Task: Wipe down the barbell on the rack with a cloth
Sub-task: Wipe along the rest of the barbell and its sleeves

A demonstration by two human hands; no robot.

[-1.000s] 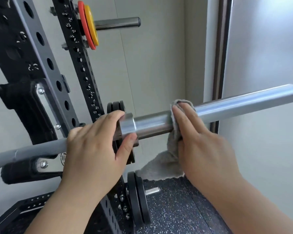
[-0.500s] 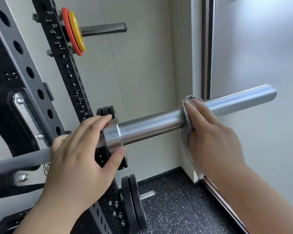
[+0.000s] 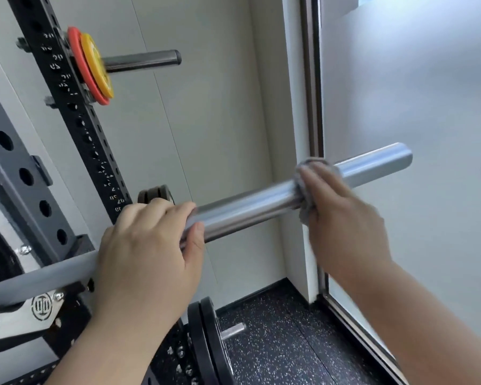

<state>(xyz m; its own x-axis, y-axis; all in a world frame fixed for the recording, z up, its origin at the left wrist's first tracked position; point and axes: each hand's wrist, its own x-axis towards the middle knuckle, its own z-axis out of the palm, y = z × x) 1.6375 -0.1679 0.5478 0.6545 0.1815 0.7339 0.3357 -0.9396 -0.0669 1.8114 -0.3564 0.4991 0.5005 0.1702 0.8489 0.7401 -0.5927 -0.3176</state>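
The barbell lies across the black rack [image 3: 78, 126], its shiny steel sleeve [image 3: 250, 207] running up to the right and its grey shaft [image 3: 39, 276] going off to the left. My left hand [image 3: 147, 251] grips the sleeve at its inner collar, fingers over the top and thumb underneath. My right hand [image 3: 342, 218] holds a grey cloth [image 3: 303, 187] wrapped round the sleeve about two thirds of the way out. Most of the cloth is hidden under that hand. The sleeve's bare end [image 3: 381, 165] sticks out beyond it.
Red and yellow plates [image 3: 95, 68] hang on an upper storage peg. Black plates [image 3: 206, 345] sit on a lower peg by my left forearm. A white wall and a dark door frame [image 3: 313, 107] stand close behind the sleeve. Speckled rubber floor [image 3: 283, 343] lies below.
My right hand has slid the cloth outward along the sleeve toward its free end. The hanging part of the cloth is now tucked under the hand. My left hand keeps its grip at the collar.
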